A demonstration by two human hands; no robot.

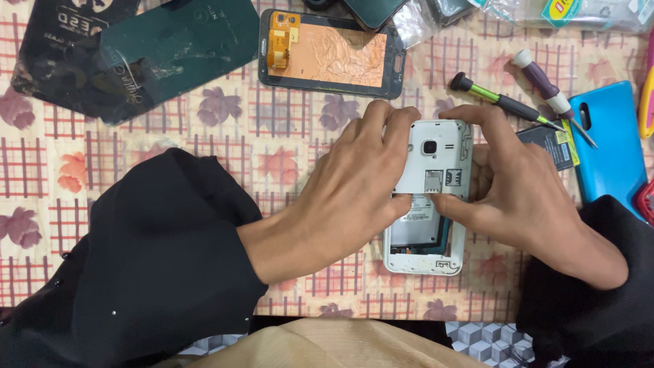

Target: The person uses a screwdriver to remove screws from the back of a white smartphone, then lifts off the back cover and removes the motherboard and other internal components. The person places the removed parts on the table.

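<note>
Clutter rings the two hands in the head view. Beyond the fingertips of the left hand (354,180) lies a detached phone screen (332,53) with a copper-coloured back and an orange ribbon cable at one corner. Farther off on that hand's outer side, a dark antistatic bag (136,51) lies flat on the flowered tablecloth (204,129). Just past the knuckles of the right hand (518,187) lie a green-shafted screwdriver (504,102) and a purple-handled screwdriver (553,97), close together, with a black battery (555,144) touching or almost touching that hand's far edge. A blue phone cover (610,146) sits on the right hand's outer side, near the wrist.

Between the two hands lies the white phone body (430,197), back upward, with its cover off and the camera, card slots and battery bay showing. The left hand grips its upper left edge, fingers curled over the top corner and thumb pressed on the inner frame beside the card slots. The right hand clamps the opposite side, index finger arched over the top right corner and thumb meeting the left thumb near the middle. Both sleeves are black.

Bare cloth lies under and behind the left forearm, and a strip shows below the phone's lower end, near the table's front edge. The right hand's far side is crowded by tools.
</note>
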